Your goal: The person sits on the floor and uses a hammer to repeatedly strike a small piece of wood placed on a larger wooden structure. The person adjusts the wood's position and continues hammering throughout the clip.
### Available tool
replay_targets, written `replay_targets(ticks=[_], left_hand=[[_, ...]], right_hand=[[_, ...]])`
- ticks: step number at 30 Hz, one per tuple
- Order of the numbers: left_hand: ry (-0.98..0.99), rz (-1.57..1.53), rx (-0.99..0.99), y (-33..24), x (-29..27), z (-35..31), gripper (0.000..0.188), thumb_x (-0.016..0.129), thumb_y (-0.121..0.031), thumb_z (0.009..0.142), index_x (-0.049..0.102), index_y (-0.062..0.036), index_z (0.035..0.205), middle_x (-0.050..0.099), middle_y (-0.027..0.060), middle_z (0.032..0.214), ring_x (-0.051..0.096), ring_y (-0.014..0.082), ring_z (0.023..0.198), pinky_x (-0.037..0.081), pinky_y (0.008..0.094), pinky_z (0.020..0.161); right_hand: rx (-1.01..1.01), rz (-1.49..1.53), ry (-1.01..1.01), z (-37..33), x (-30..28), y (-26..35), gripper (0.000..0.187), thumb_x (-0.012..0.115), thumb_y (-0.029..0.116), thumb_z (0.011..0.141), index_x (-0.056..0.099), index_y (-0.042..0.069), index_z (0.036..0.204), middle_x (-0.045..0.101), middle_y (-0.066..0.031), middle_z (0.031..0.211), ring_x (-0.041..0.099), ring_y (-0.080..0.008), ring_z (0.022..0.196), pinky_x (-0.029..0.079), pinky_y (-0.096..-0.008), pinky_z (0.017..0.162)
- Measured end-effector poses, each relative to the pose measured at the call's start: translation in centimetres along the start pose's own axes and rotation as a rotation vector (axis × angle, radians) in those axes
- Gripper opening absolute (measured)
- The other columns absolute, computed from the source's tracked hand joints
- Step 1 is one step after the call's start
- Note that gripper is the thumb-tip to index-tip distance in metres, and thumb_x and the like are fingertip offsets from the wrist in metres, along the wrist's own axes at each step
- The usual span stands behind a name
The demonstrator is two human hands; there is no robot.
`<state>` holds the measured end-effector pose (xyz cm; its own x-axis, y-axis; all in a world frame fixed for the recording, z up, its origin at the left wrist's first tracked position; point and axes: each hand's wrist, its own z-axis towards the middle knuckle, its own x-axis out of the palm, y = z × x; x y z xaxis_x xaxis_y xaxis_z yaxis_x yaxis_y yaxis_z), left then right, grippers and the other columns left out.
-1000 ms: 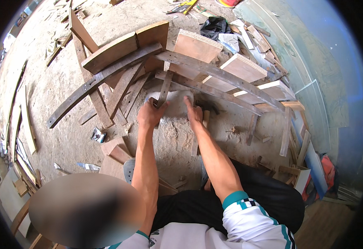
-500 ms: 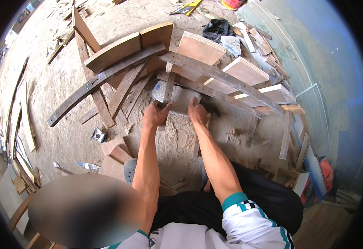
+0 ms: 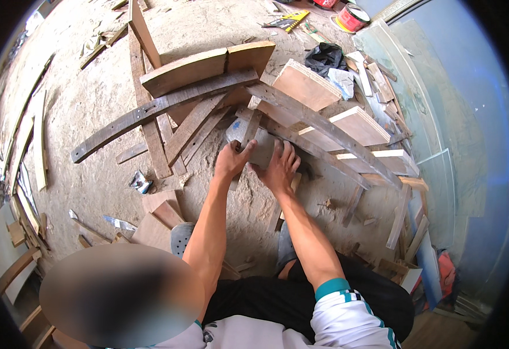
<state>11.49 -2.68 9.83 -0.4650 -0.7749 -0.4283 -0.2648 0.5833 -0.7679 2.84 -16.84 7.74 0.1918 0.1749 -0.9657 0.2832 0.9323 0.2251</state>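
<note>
Under the wooden frame (image 3: 324,131) is a grey block (image 3: 261,152), perhaps concrete, with a whitish-blue patch at its left end. A narrow upright wooden slat (image 3: 251,126) crosses in front of it. My left hand (image 3: 233,161) is closed around the slat's lower part, its thumb beside the block. Over the block's right end lies my right hand (image 3: 279,167), gripping it with bent fingers. The block's underside is hidden. Above, a long dark curved batten (image 3: 161,104) bears upright boards (image 3: 187,72).
Pale plywood panels (image 3: 307,86) lean along the frame's right arm. Glass sheets (image 3: 435,128) rest against the blue wall at right. A yellow handsaw (image 3: 289,21), a red tin (image 3: 352,18) and a black plastic bag (image 3: 324,57) lie beyond. Wood offcuts (image 3: 164,212) are near my shoe (image 3: 181,237).
My right hand has turned, from a thumb laid on the block's top to fingers bent over its right end. My left hand keeps its hold on the slat. The whole view has shifted slightly.
</note>
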Motion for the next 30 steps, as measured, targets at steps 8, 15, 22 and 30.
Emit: replay_targets(ticks=[8, 15, 22, 30], left_hand=[[-0.024, -0.127, 0.056, 2.0, 1.5, 2.1, 0.067, 0.066, -0.059, 0.082, 0.06, 0.0073, 0.092, 0.064, 0.0138, 0.074, 0.062, 0.0178, 0.055, 0.051, 0.031, 0.05], [-0.006, -0.747, -0.455, 1.2, -0.3, 1.3, 0.08, 0.061, -0.059, 0.084, 0.052, 0.0118, 0.12, 0.063, 0.0241, 0.097, 0.068, 0.029, 0.075, 0.058, 0.0375, 0.063], [0.382, -0.836, -0.473, 3.0, 0.1, 3.2, 0.054, 0.056, -0.046, 0.093, 0.054, -0.0021, 0.124, 0.059, 0.0157, 0.113, 0.067, 0.0281, 0.082, 0.061, 0.0348, 0.065], [0.358, -0.863, -0.446, 5.2, 2.0, 5.5, 0.041, 0.048, -0.04, 0.098, 0.06, -0.0016, 0.107, 0.063, 0.011, 0.091, 0.065, 0.0254, 0.071, 0.058, 0.0381, 0.065]], right_hand=[[-0.043, 0.038, -0.106, 0.2, -0.6, -0.3, 0.086, 0.076, 0.046, 0.074, 0.036, 0.003, 0.137, 0.037, -0.0227, 0.138, 0.032, -0.0392, 0.132, 0.025, -0.0585, 0.1], [-0.028, -0.117, -0.013, 4.8, -3.1, -2.8, 0.048, 0.066, 0.029, 0.085, 0.052, 0.004, 0.124, 0.051, -0.0168, 0.13, 0.048, -0.0336, 0.12, 0.037, -0.0467, 0.096], [0.117, -0.089, 0.335, 8.0, -4.0, -3.1, 0.042, 0.065, 0.032, 0.088, 0.056, 0.001, 0.116, 0.061, -0.0194, 0.113, 0.061, -0.0374, 0.105, 0.049, -0.0481, 0.083], [0.041, -0.064, 0.332, 8.4, -3.6, -4.0, 0.042, 0.064, 0.034, 0.089, 0.058, 0.0, 0.112, 0.061, -0.0217, 0.11, 0.063, -0.0392, 0.101, 0.049, -0.0468, 0.083]])
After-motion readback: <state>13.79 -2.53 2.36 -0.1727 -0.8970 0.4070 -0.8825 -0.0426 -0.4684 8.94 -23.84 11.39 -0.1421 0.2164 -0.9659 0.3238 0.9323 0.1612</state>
